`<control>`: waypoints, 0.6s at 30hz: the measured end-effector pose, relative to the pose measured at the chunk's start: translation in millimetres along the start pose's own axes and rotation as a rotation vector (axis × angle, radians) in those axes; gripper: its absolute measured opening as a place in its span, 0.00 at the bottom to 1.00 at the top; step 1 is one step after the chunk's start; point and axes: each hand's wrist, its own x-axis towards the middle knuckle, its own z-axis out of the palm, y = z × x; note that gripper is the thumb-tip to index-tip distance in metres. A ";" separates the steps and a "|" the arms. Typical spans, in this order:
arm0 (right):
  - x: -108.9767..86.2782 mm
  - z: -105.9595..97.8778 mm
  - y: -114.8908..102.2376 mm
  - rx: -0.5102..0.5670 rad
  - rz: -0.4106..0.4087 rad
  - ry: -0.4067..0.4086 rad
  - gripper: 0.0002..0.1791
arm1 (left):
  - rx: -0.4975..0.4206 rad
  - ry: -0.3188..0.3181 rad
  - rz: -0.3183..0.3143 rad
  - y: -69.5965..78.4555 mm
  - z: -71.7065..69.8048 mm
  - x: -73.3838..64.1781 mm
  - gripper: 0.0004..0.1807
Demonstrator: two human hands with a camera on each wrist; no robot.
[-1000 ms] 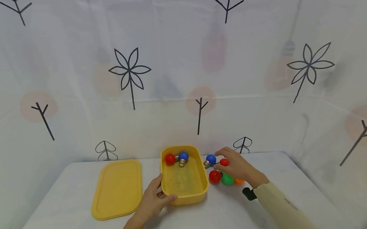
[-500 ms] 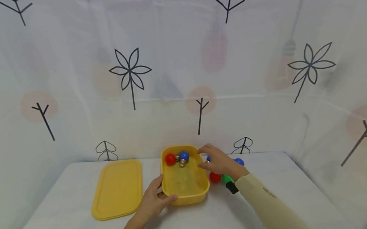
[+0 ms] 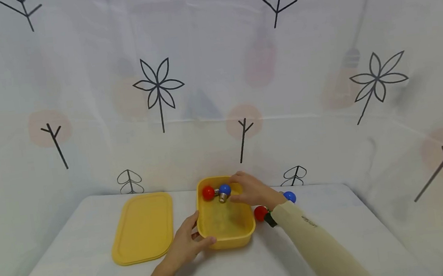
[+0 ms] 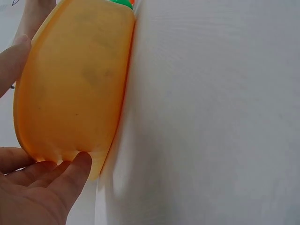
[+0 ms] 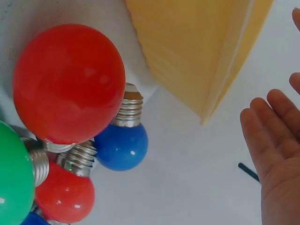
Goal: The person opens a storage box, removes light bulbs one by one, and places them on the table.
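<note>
A yellow plastic box [image 3: 224, 222] stands on the table, with a red light bulb [image 3: 208, 192] and a blue light bulb [image 3: 224, 188] lying at its far end. My left hand [image 3: 185, 243] grips the box at its near left corner, thumb at the near rim. In the left wrist view, the fingertips [image 4: 83, 158] press against the box wall [image 4: 75, 84]. Over the right rim reaches my right hand [image 3: 253, 191], thumb and fingers parted close beside the blue bulb. The right wrist view shows its fingers [image 5: 269, 133] extended, with nothing seen in them.
Right of the box lie more bulbs: a large red bulb [image 5: 69, 83], a green bulb [image 5: 14, 173], a blue bulb [image 5: 123, 146] and a smaller red bulb [image 5: 65, 194]. A flat yellow lid [image 3: 143, 229] lies left of the box. A patterned cloth hangs behind the table.
My right hand has moved left, from above the loose bulbs to over the box and near the blue bulb inside. My left hand has stayed on the box.
</note>
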 end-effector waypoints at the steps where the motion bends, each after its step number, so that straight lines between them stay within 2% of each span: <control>1: 1.7 0.7 -0.7 0.002 -0.010 -0.011 0.29 | 0.003 0.000 0.004 0.1 0.1 -0.1 0.53; 7: 10.9 4.3 -2.6 -0.053 -0.048 -0.086 0.33 | 0.013 0.005 0.015 1.0 1.5 -1.6 0.52; 12: 15.8 8.1 -1.5 -0.074 -0.010 -0.128 0.34 | 0.039 0.002 0.036 0.6 3.3 -1.2 0.51; 18: 18.3 18.2 2.7 -0.056 0.036 -0.145 0.35 | 0.062 -0.019 0.028 0.6 3.8 -1.2 0.52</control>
